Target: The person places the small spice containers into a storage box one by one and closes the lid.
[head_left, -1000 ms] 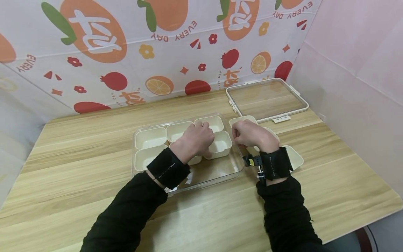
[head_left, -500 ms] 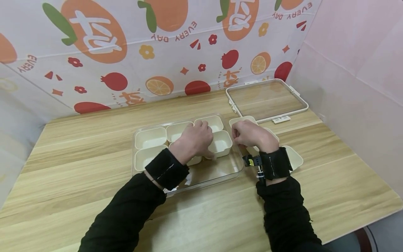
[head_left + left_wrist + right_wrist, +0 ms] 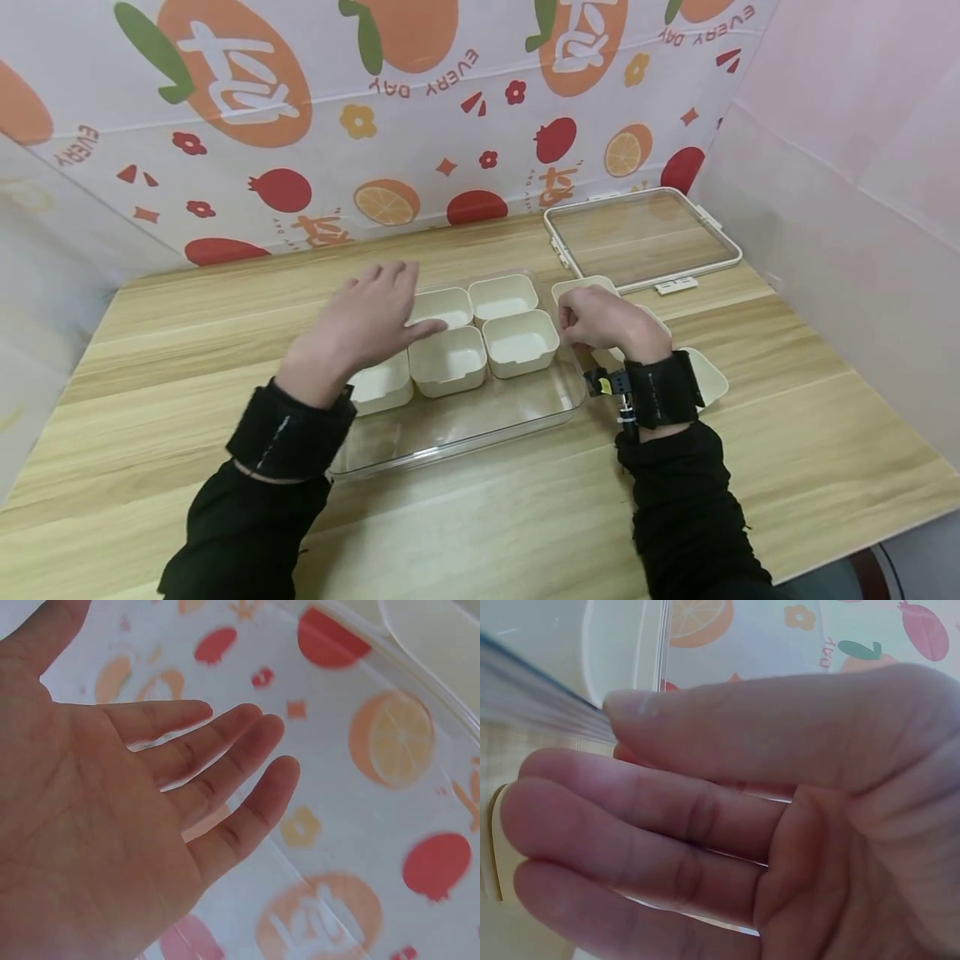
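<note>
The head view shows the left hand (image 3: 360, 321) hovering above cream cups (image 3: 448, 362) in a clear tray (image 3: 465, 421) on the bench (image 3: 480, 533), its fingers extended, thumb spread apart. The right hand (image 3: 607, 321) pinches the tray's right rim between thumb and fingers, beside loose cups (image 3: 708, 379); a framed lid (image 3: 643, 237) lies beyond.

looks like a sheeted-off nook tbh | fruit-print backdrop (image 3: 420, 108) at 12 o'clock | creased pale sheet (image 3: 855, 217) at 3, pale side panel (image 3: 52, 225) around 9-10 | wood-grain table (image 3: 517, 517) toward 6 | home or office, can't tell
</note>
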`<state>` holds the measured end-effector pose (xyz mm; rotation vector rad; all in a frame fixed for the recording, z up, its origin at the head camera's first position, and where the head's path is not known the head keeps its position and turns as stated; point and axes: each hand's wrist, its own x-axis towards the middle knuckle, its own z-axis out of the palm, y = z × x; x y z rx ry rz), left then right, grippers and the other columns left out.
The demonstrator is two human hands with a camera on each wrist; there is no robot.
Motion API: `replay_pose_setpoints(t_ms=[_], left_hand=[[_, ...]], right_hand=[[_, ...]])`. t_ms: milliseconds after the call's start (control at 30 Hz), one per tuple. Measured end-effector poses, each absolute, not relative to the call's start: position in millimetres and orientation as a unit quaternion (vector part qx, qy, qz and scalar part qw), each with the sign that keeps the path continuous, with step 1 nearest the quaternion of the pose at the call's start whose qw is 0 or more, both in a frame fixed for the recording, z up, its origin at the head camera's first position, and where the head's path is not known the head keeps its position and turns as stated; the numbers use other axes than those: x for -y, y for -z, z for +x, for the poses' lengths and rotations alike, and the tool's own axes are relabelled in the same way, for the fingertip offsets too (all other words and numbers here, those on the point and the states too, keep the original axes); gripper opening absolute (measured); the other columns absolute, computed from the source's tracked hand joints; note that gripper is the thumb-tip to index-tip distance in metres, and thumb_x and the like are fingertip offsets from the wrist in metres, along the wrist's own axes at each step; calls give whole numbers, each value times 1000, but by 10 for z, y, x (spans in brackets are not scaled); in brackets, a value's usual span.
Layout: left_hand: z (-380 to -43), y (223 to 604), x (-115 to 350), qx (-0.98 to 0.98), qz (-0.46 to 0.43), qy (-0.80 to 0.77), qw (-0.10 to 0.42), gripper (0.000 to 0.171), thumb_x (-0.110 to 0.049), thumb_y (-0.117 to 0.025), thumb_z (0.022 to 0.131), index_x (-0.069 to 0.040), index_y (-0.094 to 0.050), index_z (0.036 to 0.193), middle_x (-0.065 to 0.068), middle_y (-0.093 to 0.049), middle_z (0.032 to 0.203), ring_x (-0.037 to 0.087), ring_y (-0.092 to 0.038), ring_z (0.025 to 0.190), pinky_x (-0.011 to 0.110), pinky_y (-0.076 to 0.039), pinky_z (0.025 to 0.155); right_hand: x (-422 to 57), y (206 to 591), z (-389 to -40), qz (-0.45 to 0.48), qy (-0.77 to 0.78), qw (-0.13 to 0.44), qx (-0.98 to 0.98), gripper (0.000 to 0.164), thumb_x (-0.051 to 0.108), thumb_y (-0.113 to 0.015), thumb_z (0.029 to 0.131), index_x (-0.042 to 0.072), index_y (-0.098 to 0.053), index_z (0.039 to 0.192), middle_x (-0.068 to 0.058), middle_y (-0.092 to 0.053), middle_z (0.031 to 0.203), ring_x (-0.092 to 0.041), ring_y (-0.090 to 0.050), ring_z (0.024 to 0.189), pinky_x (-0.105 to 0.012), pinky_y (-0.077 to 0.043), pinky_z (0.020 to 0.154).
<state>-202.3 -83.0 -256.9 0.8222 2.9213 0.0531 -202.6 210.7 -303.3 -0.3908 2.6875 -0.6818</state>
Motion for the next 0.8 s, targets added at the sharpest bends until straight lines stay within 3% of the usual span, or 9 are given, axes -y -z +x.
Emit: replay_pose_setpoints(t_ms=[267,567,800], left_hand=[[-1998,2581,1320,-967,242,-69,32,65,-41,-58,103,10,-48,143,34,-50,140,50,-45,131,66,-34,106],[-2008,2758,1807,-972,195,-114,63,57,-34,-54,106,13,-52,138,35,-51,138,52,-47,128,67,-36,104],[-2165,3077,2065,-945,173,-256,106,49,-22,-41,111,18,-47,137,33,-63,120,40,-68,99,58,-50,88]], right_hand=[[-2108,3027,-2023,-136,246,174,-944,10,-4,-64,91,4,-61,85,-11,-63,75,-23,-62,67,-29,-48,61],[-2079,2999,-2011,-143,246,169,-944,11,-4,-65,90,3,-59,84,-11,-64,74,-27,-65,66,-29,-48,60],[-2082,3011,-1998,-146,251,169,-942,12,-6,-63,89,3,-59,83,-10,-62,71,-25,-63,65,-30,-48,61]])
